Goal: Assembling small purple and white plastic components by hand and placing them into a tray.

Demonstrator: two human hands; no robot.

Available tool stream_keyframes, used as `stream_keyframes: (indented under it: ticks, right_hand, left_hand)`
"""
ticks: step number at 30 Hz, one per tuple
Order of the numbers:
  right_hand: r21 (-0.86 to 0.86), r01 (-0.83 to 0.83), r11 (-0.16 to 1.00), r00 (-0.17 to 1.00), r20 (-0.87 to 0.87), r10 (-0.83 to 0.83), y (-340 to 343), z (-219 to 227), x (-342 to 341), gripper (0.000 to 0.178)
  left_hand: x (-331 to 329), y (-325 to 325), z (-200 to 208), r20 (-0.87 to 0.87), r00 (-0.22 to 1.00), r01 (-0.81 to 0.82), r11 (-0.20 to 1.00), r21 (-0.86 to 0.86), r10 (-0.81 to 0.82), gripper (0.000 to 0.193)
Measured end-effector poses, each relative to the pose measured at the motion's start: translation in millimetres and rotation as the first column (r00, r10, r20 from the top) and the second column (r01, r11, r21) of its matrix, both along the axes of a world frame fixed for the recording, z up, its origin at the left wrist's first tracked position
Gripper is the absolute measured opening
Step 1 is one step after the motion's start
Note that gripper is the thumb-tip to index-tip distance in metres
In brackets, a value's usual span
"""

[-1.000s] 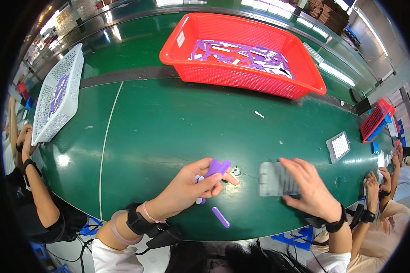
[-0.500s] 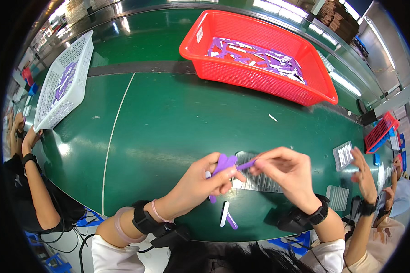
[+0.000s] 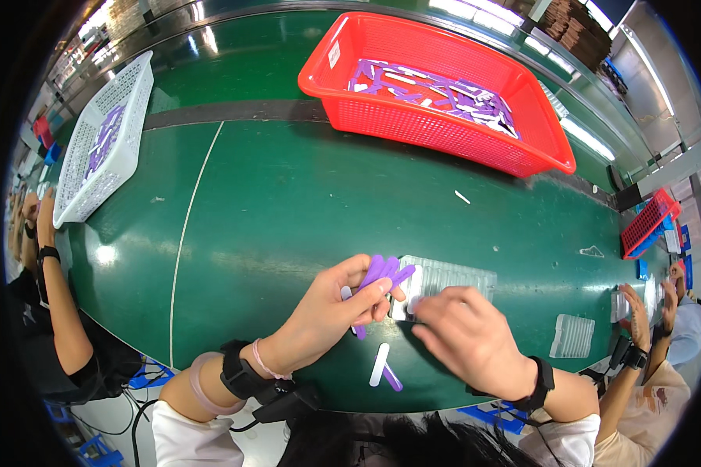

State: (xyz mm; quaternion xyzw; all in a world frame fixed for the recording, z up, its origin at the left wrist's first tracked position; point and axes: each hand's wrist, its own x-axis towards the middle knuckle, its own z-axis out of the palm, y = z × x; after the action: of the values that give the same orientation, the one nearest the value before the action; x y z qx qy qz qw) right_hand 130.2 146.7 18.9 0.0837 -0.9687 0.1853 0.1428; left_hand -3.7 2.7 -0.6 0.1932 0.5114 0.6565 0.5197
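Note:
Small nail files, purple on one side and white on the other, are in play. My left hand (image 3: 339,300) is closed around a fanned bunch of purple nail files (image 3: 382,271), held just left of a clear ribbed plastic tray (image 3: 463,274). My right hand (image 3: 471,335), somewhat blurred, is over the tray's near side. Its bent fingertips are at the lower end of a white-faced nail file (image 3: 415,286) at the tray's left end. Closer to me on the table, a white nail file (image 3: 379,364) lies across a purple one (image 3: 393,379).
A red basket (image 3: 436,124) of nail files stands at the back; a white basket (image 3: 136,132) with more stands at left. One loose white strip (image 3: 462,197) lies mid-table. Another clear tray (image 3: 573,336) is at right. Co-workers' arms (image 3: 62,311) (image 3: 627,350) reach in from both sides.
My right hand has moved down from beside the left hand's bunch to the tray, where a white-faced nail file now shows. A co-worker's hand at right has lowered, and one clear tray there has moved.

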Motion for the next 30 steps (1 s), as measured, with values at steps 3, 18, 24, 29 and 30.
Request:
stream_keyframes:
  ticks: [3, 18, 24, 29, 30]
  right_hand:
    - [-0.546, 0.233, 0.805, 0.970, 0.192, -0.151, 1, 5, -13, 0.026]
    - [0.220, -0.001, 0.976, 1.000, -0.003, 0.002, -4, -2, 5, 0.026]
    - [-0.270, 0.232, 0.934, 0.970, 0.135, -0.202, -2, 12, 2, 0.023]
    - [-0.861, 0.418, 0.289, 0.907, 0.412, -0.083, 10, -4, -17, 0.013]
    - [-0.862, 0.416, 0.288, 0.908, 0.412, -0.078, 12, -3, -17, 0.013]
  left_hand:
    - [1, 0, -2, -0.034, 0.999, 0.042, 0.999, -0.005, -0.042, 0.013]
    - [1, -2, -11, 0.087, 0.996, -0.029, 0.999, 0.026, 0.027, 0.025]
    - [1, -2, -4, -0.001, 0.997, 0.076, 0.997, -0.018, -0.076, 0.017]
    - [3, 0, -5, -0.059, 0.990, 0.126, 0.992, -0.014, -0.127, 0.015]
    - [3, -1, -6, -0.045, 0.992, 0.118, 0.993, -0.006, -0.118, 0.017]
